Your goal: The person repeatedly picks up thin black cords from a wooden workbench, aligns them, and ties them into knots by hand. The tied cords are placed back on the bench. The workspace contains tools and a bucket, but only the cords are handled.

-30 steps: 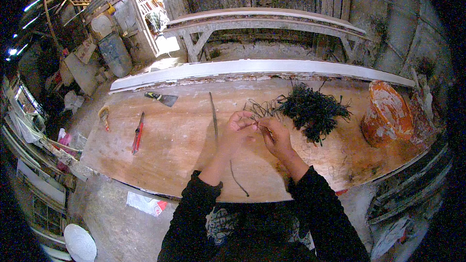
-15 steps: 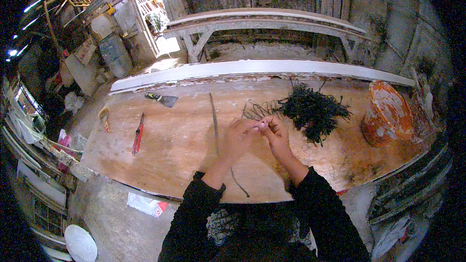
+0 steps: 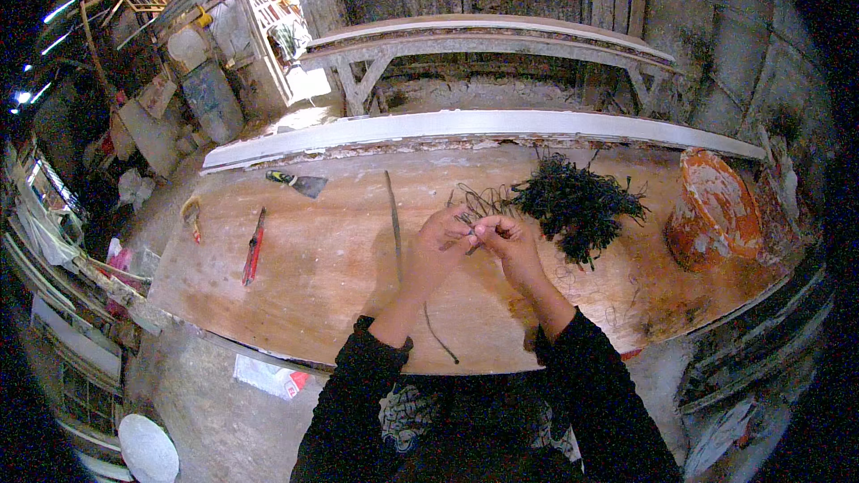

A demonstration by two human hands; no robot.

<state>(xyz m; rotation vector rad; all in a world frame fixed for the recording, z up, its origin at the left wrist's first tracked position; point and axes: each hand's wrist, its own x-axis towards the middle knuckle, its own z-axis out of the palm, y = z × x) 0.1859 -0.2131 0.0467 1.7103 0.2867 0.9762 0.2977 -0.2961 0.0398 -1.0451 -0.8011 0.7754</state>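
Observation:
My left hand [image 3: 440,234] and my right hand [image 3: 508,243] meet above the middle of the wooden board, fingertips pinched together. A thin dark strand [image 3: 466,220] shows between the fingers, partly hidden by them. Just beyond my hands, loose loops of thin cord [image 3: 488,200] lead toward a tangled heap of black cords [image 3: 577,204] on the right. Beside my left hand a long dark strip [image 3: 395,215] lies on the board; its lower part is crossed by my left forearm, and a thin end [image 3: 439,337] curls out near the front edge.
On the board's left lie red-handled pliers [image 3: 254,249], a putty knife [image 3: 309,185] and a brush [image 3: 192,219]. A plaster-smeared orange bucket [image 3: 693,237] leans at the right. A long white moulding [image 3: 483,124] runs along the far edge, with a bench [image 3: 501,43] behind it.
My left hand has turned and its fingers have curled, so the dark strand now shows at its fingertips. My right hand has shifted slightly, still pinching close to the left.

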